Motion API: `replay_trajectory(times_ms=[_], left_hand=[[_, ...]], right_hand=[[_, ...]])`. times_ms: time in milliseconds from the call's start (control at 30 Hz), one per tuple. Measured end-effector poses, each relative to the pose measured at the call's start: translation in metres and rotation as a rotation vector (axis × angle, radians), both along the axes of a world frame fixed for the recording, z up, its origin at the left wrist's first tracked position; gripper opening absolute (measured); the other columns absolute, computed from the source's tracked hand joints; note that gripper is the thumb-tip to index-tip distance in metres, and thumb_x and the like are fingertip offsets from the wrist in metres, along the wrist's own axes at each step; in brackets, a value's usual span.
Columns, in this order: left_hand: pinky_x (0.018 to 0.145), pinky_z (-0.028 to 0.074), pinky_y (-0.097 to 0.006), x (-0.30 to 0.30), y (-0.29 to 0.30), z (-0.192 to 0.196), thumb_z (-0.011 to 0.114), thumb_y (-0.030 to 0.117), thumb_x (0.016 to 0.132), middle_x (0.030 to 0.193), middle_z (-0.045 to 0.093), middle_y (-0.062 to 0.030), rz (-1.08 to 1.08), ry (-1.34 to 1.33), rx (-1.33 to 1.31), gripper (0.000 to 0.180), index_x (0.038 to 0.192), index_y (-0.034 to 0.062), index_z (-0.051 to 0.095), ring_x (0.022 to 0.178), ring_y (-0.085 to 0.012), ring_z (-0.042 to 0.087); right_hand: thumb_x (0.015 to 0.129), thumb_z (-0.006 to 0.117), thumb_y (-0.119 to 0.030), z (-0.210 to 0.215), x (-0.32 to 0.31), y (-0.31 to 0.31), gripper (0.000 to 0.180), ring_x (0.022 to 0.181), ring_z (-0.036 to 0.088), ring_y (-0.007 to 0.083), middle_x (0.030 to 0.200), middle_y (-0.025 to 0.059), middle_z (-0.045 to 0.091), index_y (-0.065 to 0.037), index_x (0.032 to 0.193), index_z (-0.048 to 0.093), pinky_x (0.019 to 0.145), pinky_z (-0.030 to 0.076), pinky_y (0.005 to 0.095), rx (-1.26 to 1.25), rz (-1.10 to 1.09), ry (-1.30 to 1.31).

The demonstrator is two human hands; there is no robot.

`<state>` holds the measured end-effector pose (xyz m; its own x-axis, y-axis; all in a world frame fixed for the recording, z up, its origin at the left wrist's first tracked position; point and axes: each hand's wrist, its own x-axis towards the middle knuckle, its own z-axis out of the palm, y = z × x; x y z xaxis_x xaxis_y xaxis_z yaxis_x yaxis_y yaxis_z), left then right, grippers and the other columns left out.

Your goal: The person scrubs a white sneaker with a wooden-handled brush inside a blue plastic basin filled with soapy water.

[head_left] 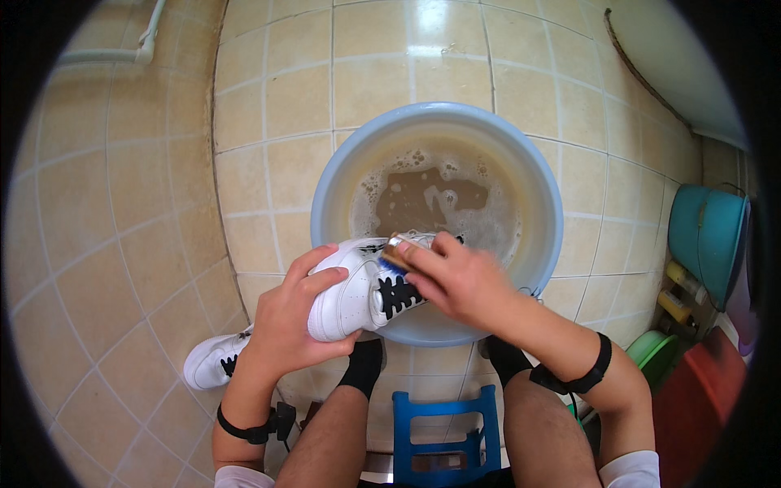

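Now the left hand clasps a white shoe; the right hand, wrist bent, seemingly clenches a brush.

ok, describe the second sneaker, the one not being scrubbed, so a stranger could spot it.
Start at the pale blue basin of murky, foamy water. Lower left of it, on the beige floor tiles beside the left hand's wrist, lies a white sneaker with black laces. Unlike its twin, no hands hold it.

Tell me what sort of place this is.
Probably a tiled bathroom or wash area at home: beige floor tiles, a blue basin of sudsy brown water, and plastic tubs along the wall.
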<state>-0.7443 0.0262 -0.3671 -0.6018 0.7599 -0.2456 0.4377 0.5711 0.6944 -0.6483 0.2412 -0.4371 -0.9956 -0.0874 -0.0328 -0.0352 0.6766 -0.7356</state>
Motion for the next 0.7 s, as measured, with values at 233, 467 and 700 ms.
replay_trajectory(times_ms=[233,467,700], left_hand=[[0.075,0.052,-0.037,-0.001,0.005,0.001,0.082,0.022,0.055,0.125,0.05,-0.0171,-0.001,-0.067,0.022,0.07,0.115,0.0138,0.047,0.098,-0.0351,0.059],[0.096,0.039,-0.04,-0.002,-0.003,-0.001,0.075,0.008,0.058,0.132,0.043,-0.0239,-0.014,-0.363,0.085,0.067,0.118,0.0132,0.046,0.119,-0.0385,0.046],[0.092,0.041,-0.04,0.007,-0.007,0.002,0.074,0.007,0.055,0.13,0.037,-0.0196,0.088,-0.285,0.04,0.078,0.126,0.0112,0.042,0.115,-0.0364,0.044]], right_hand=[[0.084,0.058,-0.024,-0.044,-0.005,0.03,0.027,0.078,0.06,0.0385,0.091,0.0181,0.06,-0.011,0.107,0.051,0.07,0.048,0.047,-0.099,-0.369,-0.265],[0.087,0.053,-0.025,-0.051,0.003,0.041,0.036,0.086,0.058,0.042,0.095,0.024,0.058,-0.003,0.114,0.043,0.074,0.046,0.0487,0.14,-0.447,-0.575],[0.089,0.052,-0.023,-0.045,-0.004,0.038,0.04,0.1,0.056,0.0373,0.111,0.022,0.056,-0.005,0.124,0.043,0.084,0.045,0.0415,-0.124,-0.432,-0.5]])
